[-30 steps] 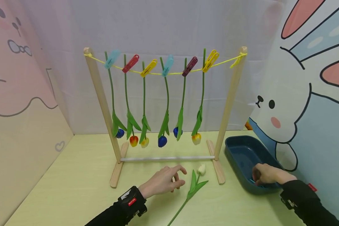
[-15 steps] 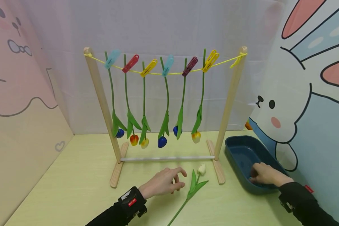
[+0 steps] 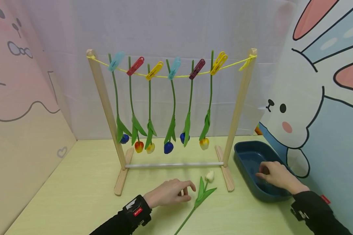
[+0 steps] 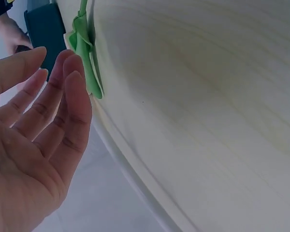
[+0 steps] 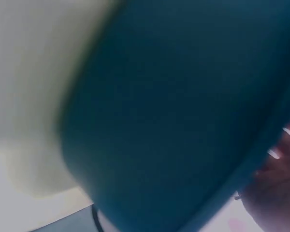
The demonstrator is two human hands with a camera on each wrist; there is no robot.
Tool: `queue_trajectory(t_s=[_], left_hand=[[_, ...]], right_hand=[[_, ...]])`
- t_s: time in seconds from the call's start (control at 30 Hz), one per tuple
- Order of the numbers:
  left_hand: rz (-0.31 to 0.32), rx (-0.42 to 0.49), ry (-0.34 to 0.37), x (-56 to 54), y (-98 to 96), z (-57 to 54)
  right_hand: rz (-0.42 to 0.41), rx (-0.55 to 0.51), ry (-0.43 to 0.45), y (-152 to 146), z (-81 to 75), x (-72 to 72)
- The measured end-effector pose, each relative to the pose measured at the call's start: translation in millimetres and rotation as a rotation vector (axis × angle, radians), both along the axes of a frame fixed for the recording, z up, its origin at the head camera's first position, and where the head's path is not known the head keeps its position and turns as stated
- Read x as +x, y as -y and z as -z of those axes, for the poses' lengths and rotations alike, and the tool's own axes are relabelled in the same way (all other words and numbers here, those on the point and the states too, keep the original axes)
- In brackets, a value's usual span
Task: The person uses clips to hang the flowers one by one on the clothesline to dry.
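Note:
A white tulip [image 3: 210,176] with a green stem lies on the table. Just left of its leaves hovers my left hand [image 3: 171,193], fingers loosely bent and nothing between them; the left wrist view shows its bare palm [image 4: 26,164] beside the green leaf [image 4: 89,58]. My right hand [image 3: 277,176] is over the dark blue basin [image 3: 254,148], thumb and index finger brought toward each other. In the right wrist view the basin wall [image 5: 174,116] covers most of the fingers, and I cannot tell whether they pinch anything.
Behind my hands stands a wooden rack [image 3: 239,107] with a yellow cord [image 3: 182,76]. Several tulips hang upside down from it, held by coloured clothespins such as the purple one [image 3: 197,69]. A rabbit-printed panel [image 3: 300,117] borders the right side.
My right hand has risen a little inside the basin, after reaching lower, where a light blue bit showed at its fingertips. My left hand has shifted slightly toward the lying tulip.

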State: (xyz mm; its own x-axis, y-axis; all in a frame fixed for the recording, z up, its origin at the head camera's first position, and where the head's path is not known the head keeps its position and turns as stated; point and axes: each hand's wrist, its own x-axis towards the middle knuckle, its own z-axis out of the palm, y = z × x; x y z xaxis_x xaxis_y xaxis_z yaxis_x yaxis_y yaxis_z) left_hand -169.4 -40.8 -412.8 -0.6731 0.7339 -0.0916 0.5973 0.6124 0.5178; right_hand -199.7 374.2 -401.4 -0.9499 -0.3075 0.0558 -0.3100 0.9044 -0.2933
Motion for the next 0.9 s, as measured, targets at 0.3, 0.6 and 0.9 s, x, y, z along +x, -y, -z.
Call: queue_trajectory(t_s=[0.3,0.6,0.9], left_hand=[[0.209,-0.065,-0.213,4.2,-1.8,3.5],[0.42,-0.136,-0.467,11.3,-5.3,10.6],[0.532,-0.156,-0.653,17.3,-9.1,19.9]], right_hand=[[0.029,-0.104,-0.155,12,-19.7,1.8],[0.008,-0.15,-0.197,20,-20.1,3.4],[0.02,-0.149,-0.163,22,-20.3,4.3]])
